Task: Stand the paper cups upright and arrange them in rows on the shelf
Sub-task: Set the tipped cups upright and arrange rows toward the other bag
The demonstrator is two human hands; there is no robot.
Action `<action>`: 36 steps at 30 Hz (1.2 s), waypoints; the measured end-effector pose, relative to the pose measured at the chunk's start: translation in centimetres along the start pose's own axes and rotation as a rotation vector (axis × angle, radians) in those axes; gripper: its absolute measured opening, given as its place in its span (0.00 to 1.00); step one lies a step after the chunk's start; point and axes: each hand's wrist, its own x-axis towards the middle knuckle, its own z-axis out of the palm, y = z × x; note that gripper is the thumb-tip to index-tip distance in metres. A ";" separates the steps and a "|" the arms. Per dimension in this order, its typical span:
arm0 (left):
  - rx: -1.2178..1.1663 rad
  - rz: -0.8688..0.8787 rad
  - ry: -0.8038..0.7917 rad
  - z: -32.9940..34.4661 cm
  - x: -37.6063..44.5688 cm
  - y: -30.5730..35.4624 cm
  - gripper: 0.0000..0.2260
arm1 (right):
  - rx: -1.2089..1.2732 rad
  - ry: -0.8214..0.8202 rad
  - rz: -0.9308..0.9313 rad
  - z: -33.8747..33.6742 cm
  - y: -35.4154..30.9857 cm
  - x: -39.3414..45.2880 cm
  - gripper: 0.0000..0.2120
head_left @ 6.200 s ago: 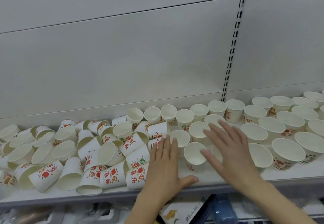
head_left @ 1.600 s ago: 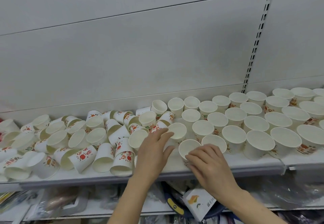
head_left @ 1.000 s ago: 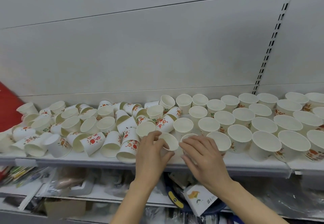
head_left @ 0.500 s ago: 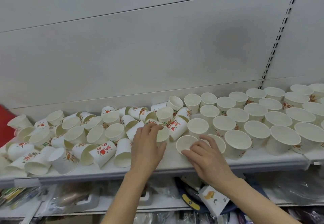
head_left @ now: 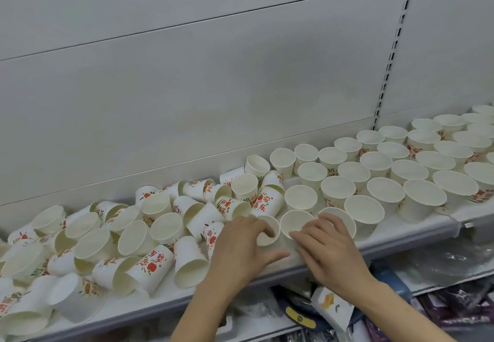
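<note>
Pale grey back panels (head_left: 213,79), split by a slotted upright (head_left: 390,55), behind a white shelf (head_left: 417,234) crowded with paper cups. On the right half, upright cups (head_left: 425,197) standing mouth-up in tidy diagonal rows, rims close together, running off toward the far right edge. On the left half, a jumble of tipped cups (head_left: 133,237), lying on their sides at every angle, some overlapping, red and green print showing on their walls. Near the shelf's front edge, at the meeting point of order and jumble, both hands at work. Left hand (head_left: 240,248) wrapped around a tilted cup (head_left: 267,230), fingers curled over its rim, thumb stretched out to the right along the shelf surface. Right hand (head_left: 326,245) palm-down with fingers bent, fingertips resting against the near rim of an upright cup (head_left: 296,225) and covering part of the next cup (head_left: 339,220) to its right; whether a real grip or only a touch, cannot tell. Those two front cups side by side, almost touching, in line with the front row. Below the shelf, a lower level holding plastic-wrapped goods (head_left: 441,269) and a small white packet (head_left: 331,305) with an orange motif, details blurred.
</note>
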 end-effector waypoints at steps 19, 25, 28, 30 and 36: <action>0.313 0.096 -0.201 1.9 10.7 -2.7 0.16 | 0.057 -0.600 0.481 3.7 8.3 15.0 0.11; 0.205 0.022 -0.040 -0.4 8.9 -2.4 0.08 | -0.065 -0.766 0.327 5.0 9.2 16.9 0.18; 0.144 -0.011 0.079 -0.4 7.6 -2.4 0.05 | -0.208 -0.791 0.204 5.4 8.7 17.3 0.15; 0.130 -0.025 0.072 0.0 7.2 -2.2 0.05 | -0.291 -0.795 0.109 5.7 8.0 17.3 0.16; 0.099 -0.043 0.043 0.3 7.3 -2.6 0.06 | -0.280 -0.787 0.070 6.1 7.7 17.6 0.21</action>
